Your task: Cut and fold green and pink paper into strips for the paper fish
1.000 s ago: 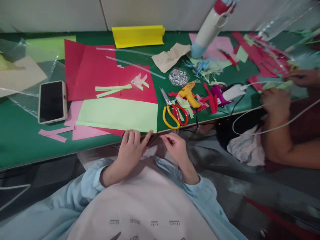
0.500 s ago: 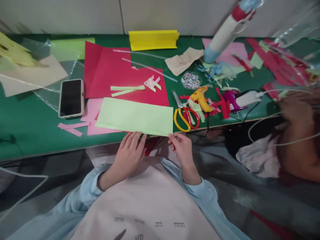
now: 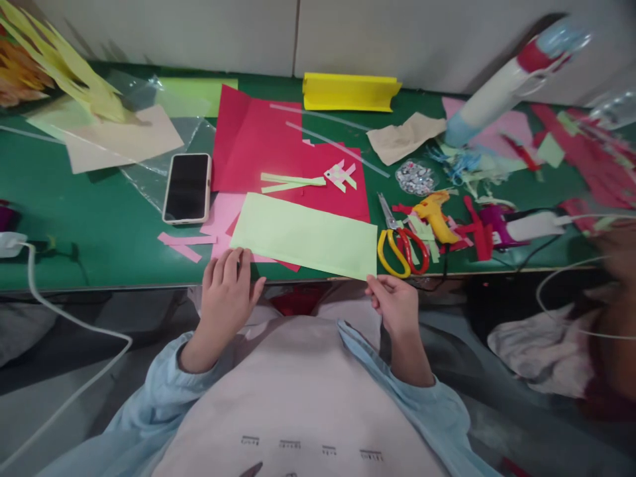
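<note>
A light green paper (image 3: 305,235), apparently folded into a long rectangle, lies at the table's front edge over pink and red sheets. My right hand (image 3: 395,301) pinches its near right corner between thumb and fingers. My left hand (image 3: 226,291) rests at the near left end of the paper, fingers stretched out over the pink sheet (image 3: 226,215) and thumb apart. Beyond the paper, a small fish woven from paper strips (image 3: 341,175) and light green strips (image 3: 292,182) lie on the red paper (image 3: 258,142). Scissors with yellow and red handles (image 3: 403,250) lie just right of the paper.
A phone (image 3: 187,189) and pink strips (image 3: 186,244) lie to the left. On the right are a yellow glue gun (image 3: 437,217), a dish of small shiny beads (image 3: 416,177), paper scraps and a tall bottle (image 3: 501,89). A co-worker's blurred arm (image 3: 621,285) is at far right.
My left hand has slid left along the paper's near edge to its left end. My right hand keeps its pinch on the right corner. The camera has turned slightly left.
</note>
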A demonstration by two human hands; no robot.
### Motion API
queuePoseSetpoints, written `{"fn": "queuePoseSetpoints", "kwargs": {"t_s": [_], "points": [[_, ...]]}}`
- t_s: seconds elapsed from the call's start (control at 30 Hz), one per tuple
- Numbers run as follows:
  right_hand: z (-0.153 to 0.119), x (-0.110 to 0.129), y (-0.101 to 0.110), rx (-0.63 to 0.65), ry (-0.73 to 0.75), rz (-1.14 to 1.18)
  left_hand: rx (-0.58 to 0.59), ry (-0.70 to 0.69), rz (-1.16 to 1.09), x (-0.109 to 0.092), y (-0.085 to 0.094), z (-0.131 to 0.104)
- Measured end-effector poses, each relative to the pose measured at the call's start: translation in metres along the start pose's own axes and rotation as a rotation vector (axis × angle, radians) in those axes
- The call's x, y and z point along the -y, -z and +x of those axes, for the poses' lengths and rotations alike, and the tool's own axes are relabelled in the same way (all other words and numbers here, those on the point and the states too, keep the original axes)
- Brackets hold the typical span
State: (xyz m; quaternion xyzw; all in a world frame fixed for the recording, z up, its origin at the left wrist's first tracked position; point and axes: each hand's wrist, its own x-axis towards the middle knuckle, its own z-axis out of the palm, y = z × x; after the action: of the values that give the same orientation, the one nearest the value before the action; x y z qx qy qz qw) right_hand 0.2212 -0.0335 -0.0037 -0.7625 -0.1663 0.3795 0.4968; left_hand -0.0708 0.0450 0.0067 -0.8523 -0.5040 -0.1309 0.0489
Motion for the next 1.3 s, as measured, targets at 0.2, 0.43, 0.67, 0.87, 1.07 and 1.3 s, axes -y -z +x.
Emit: {"fn": "queuePoseSetpoints", "kwargs": {"t_s": [0.2,0.43,0.67,0.87,1.07,1.3], "points": [[0.004,0.003,0.002,0.005,0.037,-0.05,-0.018,-0.004,0.01,0.009,-0.004,-0.006],[0.017,0.016,-0.001,0.047,0.123,-0.102,-0.03,0.008,0.015,0.005,-0.005,-0.01],[0.021,0.029,0.0,0.147,0.045,-0.031,0.004,0.028,0.038,0.0,-0.004,-0.009],[0.021,0.029,0.002,0.179,0.031,0.009,0.032,0.041,0.063,-0.002,-0.004,-0.008],[0.022,0.03,-0.001,0.187,-0.011,0.144,0.05,0.05,0.051,-0.002,-0.002,-0.007],[0.011,0.034,-0.002,0.218,-0.076,0.083,0.041,0.085,0.057,0.0,0.011,-0.003]]}}
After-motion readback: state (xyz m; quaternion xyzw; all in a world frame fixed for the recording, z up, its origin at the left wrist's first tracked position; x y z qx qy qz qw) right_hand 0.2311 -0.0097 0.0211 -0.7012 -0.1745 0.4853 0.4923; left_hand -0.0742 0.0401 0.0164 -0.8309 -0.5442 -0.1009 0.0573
